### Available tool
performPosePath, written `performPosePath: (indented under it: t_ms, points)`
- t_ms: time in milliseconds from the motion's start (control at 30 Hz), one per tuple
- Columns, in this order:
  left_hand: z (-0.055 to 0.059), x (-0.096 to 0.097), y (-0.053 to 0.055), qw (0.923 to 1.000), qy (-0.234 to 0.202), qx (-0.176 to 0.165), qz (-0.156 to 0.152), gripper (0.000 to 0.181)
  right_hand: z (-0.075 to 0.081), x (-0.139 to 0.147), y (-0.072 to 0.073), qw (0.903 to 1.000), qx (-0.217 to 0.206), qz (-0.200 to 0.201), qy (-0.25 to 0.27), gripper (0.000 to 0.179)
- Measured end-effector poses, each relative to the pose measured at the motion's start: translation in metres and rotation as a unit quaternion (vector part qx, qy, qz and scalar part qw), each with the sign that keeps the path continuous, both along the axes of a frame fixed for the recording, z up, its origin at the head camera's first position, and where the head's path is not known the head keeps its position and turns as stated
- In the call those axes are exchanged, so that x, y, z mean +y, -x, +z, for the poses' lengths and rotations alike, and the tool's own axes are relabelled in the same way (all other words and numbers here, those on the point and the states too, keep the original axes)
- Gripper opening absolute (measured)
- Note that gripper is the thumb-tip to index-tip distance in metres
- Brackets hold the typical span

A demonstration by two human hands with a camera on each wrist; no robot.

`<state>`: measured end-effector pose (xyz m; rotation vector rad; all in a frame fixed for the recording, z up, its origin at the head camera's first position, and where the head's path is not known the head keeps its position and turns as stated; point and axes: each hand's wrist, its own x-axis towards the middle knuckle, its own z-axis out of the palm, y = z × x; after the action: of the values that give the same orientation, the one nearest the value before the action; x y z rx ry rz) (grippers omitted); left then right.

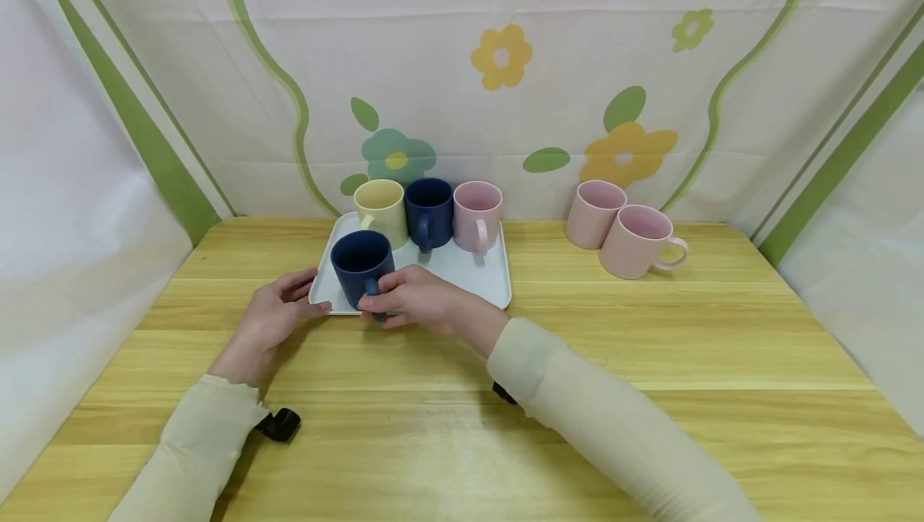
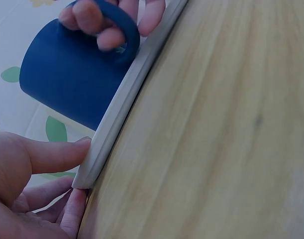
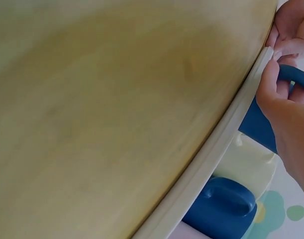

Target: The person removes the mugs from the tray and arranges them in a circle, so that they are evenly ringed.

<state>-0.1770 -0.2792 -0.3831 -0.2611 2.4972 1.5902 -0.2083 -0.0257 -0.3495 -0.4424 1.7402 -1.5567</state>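
Observation:
A white tray [image 1: 462,269] lies on the table with mugs on it. By its handle, my right hand [image 1: 415,299] grips a dark blue mug [image 1: 354,269] at the tray's front left; the mug's base is at the tray, and whether it touches is hard to tell. My left hand [image 1: 270,317] holds the tray's front left corner, thumb on the rim and fingers against the side and underneath in the left wrist view. Along the tray's back stand a yellow mug [image 1: 386,221], a second dark blue mug [image 1: 433,221] and a pink mug [image 1: 472,217], handles facing me.
Two more pink mugs stand close together at the back right, a rear one [image 1: 586,225] and a front one [image 1: 626,253] with its handle to the right. Behind the wooden table [image 1: 577,426] hangs a flowered curtain [image 1: 433,65].

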Motion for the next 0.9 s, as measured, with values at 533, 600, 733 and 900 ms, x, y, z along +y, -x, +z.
performPosePath:
  t_ms: [533, 600, 733, 900]
  points:
    - [0.001, 0.000, -0.001, 1.0000, -0.004, 0.002, -0.003, 0.081, 0.000, 0.006, 0.005, 0.9985, -0.029, -0.047, 0.006, 0.023]
    - [0.001, 0.000, -0.001, 1.0000, -0.002, 0.001, -0.004, 0.081, 0.000, 0.006, 0.004, 0.9981, -0.029, -0.055, 0.005, 0.023]
    - [0.001, -0.001, -0.002, 1.0000, 0.001, 0.000, -0.005, 0.083, -0.002, 0.008, 0.005, 0.9977, -0.024, -0.064, 0.005, 0.023]
    - [0.003, -0.002, -0.003, 0.9999, 0.004, 0.002, -0.014, 0.083, -0.003, 0.015, 0.006, 0.9972, -0.013, -0.073, 0.009, 0.023]
